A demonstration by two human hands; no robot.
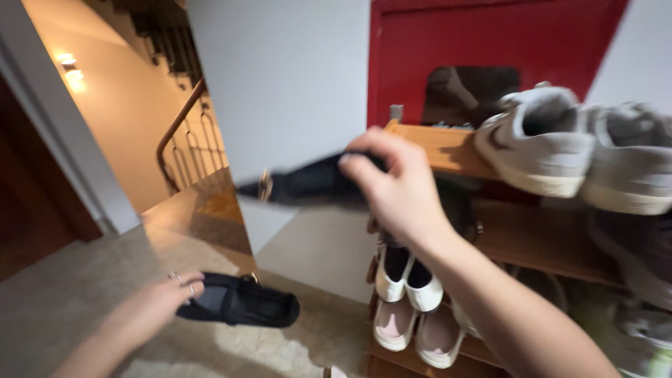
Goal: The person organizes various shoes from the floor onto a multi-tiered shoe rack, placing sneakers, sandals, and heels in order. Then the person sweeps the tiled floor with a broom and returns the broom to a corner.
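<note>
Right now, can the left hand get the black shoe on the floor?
Probably yes. The left hand is already at the heel end of the black shoe on the floor, fingers touching or nearly so, with nothing between them. The right hand is busy holding another dark shoe.

Wooden shoe rack [434, 143] at right of frame: grey sneakers [581, 150] on top shelf, white shoes [406, 280] on lower shelves. Beige tiled floor [70, 294] at lower left.

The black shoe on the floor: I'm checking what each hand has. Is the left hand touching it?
Touching. The head view shows the left hand with its fingers closed over the heel end of the black shoe, no gap between them.
</note>
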